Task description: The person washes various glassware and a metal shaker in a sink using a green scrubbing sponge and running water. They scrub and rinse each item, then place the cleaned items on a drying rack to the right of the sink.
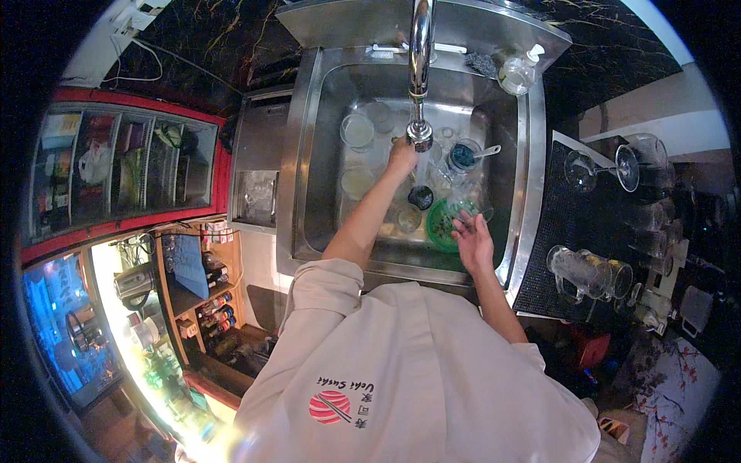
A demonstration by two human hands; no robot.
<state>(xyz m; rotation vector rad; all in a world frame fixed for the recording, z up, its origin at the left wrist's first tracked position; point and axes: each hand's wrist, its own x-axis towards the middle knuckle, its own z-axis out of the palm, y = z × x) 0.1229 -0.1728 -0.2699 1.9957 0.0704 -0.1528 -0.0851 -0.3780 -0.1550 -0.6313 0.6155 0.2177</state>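
Note:
My left hand (403,155) is at the chrome faucet's spout (419,134) over the stainless steel sink (307,173); the spout partly covers its fingers, so its grip cannot be told. Lower right in the basin, my right hand (476,240) has its fingers at a clear drinking glass (472,201), above a green strainer basket (441,227) with dark bits in it. Whether the fingers close on the glass is unclear. A container with a blue-green scrubber (463,156) and a white-handled utensil (487,151) stands near. Around lie a black round object (421,197) and several glasses (357,131).
A soap pump bottle (517,75), a dark scouring pad (480,63) and a white brush (383,51) sit along the sink's back ledge. On the right, a black drying mat (535,254) bears glass mugs (587,272) and stemmed glasses (627,168). A red-framed display fridge (219,168) stands left.

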